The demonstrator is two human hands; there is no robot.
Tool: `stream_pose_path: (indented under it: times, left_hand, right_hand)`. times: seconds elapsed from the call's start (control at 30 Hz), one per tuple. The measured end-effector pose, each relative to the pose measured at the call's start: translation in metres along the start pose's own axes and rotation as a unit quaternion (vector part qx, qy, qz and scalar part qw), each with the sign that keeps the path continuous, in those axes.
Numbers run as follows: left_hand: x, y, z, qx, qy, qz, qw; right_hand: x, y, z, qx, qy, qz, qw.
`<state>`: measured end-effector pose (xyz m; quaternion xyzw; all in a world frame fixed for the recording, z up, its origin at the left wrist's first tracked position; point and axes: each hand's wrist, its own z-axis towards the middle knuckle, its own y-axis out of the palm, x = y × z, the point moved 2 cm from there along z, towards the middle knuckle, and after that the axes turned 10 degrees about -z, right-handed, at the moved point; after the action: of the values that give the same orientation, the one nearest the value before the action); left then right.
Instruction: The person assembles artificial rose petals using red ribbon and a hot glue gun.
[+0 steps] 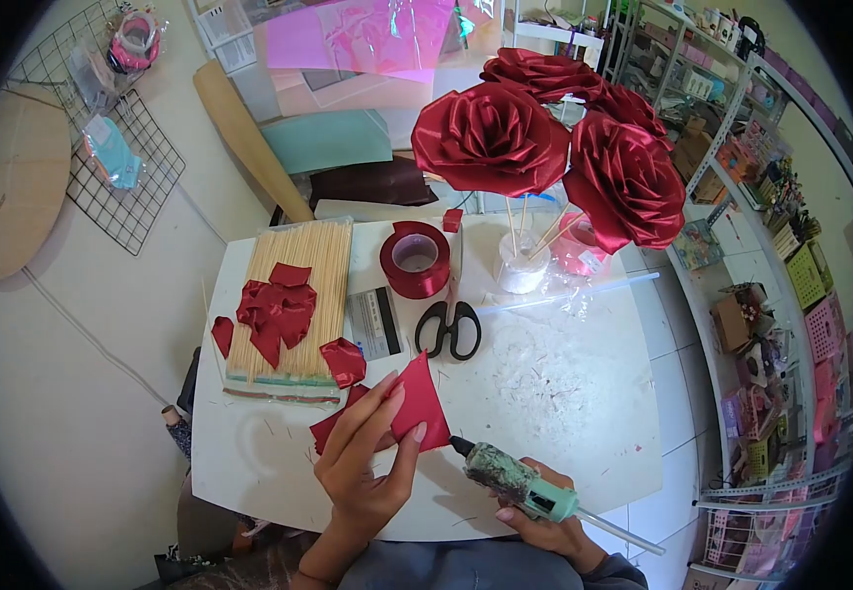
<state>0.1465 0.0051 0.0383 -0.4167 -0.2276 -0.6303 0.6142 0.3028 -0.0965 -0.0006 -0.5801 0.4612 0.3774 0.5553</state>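
Observation:
My left hand pinches a folded red ribbon piece above the near edge of the white table. My right hand grips a glue gun whose dark nozzle points at the lower corner of the ribbon piece. Loose red ribbon pieces lie on a pack of bamboo skewers at the left. A roll of red ribbon and black scissors lie in the middle. Finished red ribbon roses on sticks stand in a white holder at the back.
A pink tape roll sits next to the holder. Wire shelving with craft supplies lines the right side. A wire grid hangs on the left wall. Coloured sheets lean behind the table.

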Motion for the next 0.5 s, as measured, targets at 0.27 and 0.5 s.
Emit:
stream_pose_path:
  times: [0.27, 0.5]
  left_hand:
    - [0.0019, -0.0003, 0.0011, 0.024, 0.029, 0.013, 0.999]
    - [0.0033, -0.0008, -0.0007, 0.029, -0.007, -0.012, 0.999]
  right_hand:
    - [-0.0023, 0.0026, 0.0041, 0.012, -0.066, -0.031, 0.997]
    - [-0.0030, 0.0000, 0.0052, 0.008, -0.040, -0.070, 0.997]
